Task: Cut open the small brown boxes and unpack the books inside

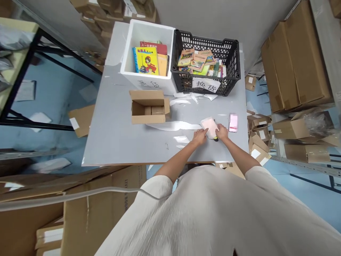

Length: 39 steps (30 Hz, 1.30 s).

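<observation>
A small pale pink and white packet (209, 124) lies on the table between my two hands; I cannot make out what kind it is. My left hand (200, 137) grips its near left edge, with one finger resting on top. On the opposite side, my right hand (222, 132) is closed on the right edge. A small black and yellow thing (216, 139) pokes out beneath the packet, mostly hidden. Just right of my right hand lies a phone (233, 123) with a pink lit screen. White paper strips (176, 125) trail off to the left.
An open cardboard box (148, 119) stands left of centre on the grey table (114, 137). Behind it are a white foam box (149, 81) with books and a black plastic crate (183, 83) of small books. Cartons (295, 64) and a black-framed shelf (34, 46) flank the table.
</observation>
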Tool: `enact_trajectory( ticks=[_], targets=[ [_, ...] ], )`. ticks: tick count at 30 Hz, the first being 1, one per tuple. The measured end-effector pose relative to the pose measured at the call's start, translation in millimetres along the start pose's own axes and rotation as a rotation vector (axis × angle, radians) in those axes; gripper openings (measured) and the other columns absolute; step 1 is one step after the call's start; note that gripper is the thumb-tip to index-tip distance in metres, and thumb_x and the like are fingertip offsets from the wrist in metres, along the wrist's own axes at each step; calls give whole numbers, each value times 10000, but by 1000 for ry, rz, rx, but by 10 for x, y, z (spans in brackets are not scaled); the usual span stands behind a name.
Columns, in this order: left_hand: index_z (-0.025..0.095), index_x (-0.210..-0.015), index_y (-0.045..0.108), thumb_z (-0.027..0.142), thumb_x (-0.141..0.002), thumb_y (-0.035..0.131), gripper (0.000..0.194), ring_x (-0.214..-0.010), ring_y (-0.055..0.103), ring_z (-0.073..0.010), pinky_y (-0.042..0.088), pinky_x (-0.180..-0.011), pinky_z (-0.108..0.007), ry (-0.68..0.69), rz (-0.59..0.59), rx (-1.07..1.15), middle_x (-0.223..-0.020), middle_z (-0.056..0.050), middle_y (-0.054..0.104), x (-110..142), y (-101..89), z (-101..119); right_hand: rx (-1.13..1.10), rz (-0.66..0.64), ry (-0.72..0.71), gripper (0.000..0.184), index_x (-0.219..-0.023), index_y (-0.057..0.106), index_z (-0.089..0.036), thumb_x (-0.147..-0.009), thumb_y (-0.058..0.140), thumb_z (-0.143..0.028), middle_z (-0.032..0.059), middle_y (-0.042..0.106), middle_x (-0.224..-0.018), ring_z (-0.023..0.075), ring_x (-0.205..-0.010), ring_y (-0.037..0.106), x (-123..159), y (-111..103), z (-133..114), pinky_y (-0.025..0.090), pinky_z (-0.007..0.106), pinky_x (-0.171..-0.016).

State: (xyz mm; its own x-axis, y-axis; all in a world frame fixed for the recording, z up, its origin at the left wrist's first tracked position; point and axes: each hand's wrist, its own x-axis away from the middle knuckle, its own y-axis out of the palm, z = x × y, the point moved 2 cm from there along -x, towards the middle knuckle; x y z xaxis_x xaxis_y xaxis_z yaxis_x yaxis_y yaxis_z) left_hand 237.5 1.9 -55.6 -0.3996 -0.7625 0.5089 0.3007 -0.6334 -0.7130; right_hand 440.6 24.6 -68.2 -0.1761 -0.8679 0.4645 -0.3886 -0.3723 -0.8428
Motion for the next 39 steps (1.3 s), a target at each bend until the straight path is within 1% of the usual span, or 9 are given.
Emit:
enact_trajectory(
  ticks=[3, 5, 9, 13, 19, 26, 29, 32, 39],
  targets=[
    [256, -1571, 652, 260, -1065, 526, 522, -1515, 529, -374, 457, -1222, -523, -73, 6, 4, -1616, -164, 622, -34, 56, -7, -32, -37, -23, 499, -1522, 670, -247, -1044, 527, -242, 99, 796, -1399, 324, -1339, 681, 0, 45, -58, 488, 454, -1160],
    [235, -1454, 718, 248, -1077, 503, 434, -1495, 548, -371, 476, -1213, -527, -113, 53, 11, -1584, -171, 645, 3, 65, -62, -25, -62, -72, 466, -1475, 711, -251, -1045, 531, -239, 97, 787, -1420, 319, -1351, 679, 12, 77, -122, 495, 451, -1168],
    [217, -1373, 734, 222, -1096, 458, 391, -1465, 582, -364, 496, -1201, -533, -170, 127, -2, -1565, -172, 664, 169, 8, -273, 27, -86, -176, 453, -1458, 745, -224, -1049, 549, -231, 139, 712, -1550, 352, -1425, 627, 56, 150, -282, 496, 485, -1203],
    [201, -1338, 734, 229, -1093, 474, 358, -1473, 579, -371, 494, -1207, -544, -216, 122, -19, -1592, -178, 650, 335, -90, -514, 42, -132, -242, 453, -1475, 736, -206, -1068, 536, -222, 151, 695, -1559, 347, -1410, 627, 96, 271, -486, 503, 472, -1199],
    [233, -1357, 730, 241, -1088, 496, 356, -1463, 572, -376, 494, -1188, -542, -263, 158, -15, -1546, -171, 667, 520, -176, -816, 47, -161, -311, 450, -1480, 710, -198, -1058, 556, -213, 157, 643, -1594, 339, -1412, 612, 165, 547, -940, 500, 457, -1213],
    [225, -1453, 689, 243, -1094, 474, 419, -1515, 532, -384, 459, -1226, -558, -264, 141, 5, -1619, -180, 623, 745, -206, -1144, 121, -176, -194, 516, -1516, 618, -201, -1054, 680, -422, 213, 530, -1634, 400, -1491, 503, 291, 882, -1487, 472, 541, -1226],
    [214, -1535, 631, 216, -1055, 517, 494, -1615, 440, -400, 404, -1276, -588, -232, 174, -35, -1726, -194, 528, 827, -199, -1205, 131, -147, -114, 609, -1529, 576, -195, -1025, 731, -501, 246, 491, -1636, 438, -1494, 466, 329, 983, -1607, 475, 594, -1192],
    [216, -1554, 600, 151, -1014, 521, 550, -1653, 412, -380, 370, -1308, -578, -130, 165, -49, -1760, -186, 498, 857, -186, -1207, 139, -120, -70, 626, -1531, 550, -205, -1003, 746, -480, 254, 468, -1642, 452, -1496, 447, 356, 1053, -1644, 465, 617, -1181],
    [189, -1442, 611, 87, -987, 510, 477, -1429, 656, -318, 449, -1247, -486, -18, -58, -10, -1427, -173, 744, 775, -107, -1232, 97, -71, -68, 598, -1502, 533, -195, -945, 710, -317, 260, 489, -1621, 454, -1488, 456, 381, 1102, -1653, 455, 612, -1204]
  ],
)
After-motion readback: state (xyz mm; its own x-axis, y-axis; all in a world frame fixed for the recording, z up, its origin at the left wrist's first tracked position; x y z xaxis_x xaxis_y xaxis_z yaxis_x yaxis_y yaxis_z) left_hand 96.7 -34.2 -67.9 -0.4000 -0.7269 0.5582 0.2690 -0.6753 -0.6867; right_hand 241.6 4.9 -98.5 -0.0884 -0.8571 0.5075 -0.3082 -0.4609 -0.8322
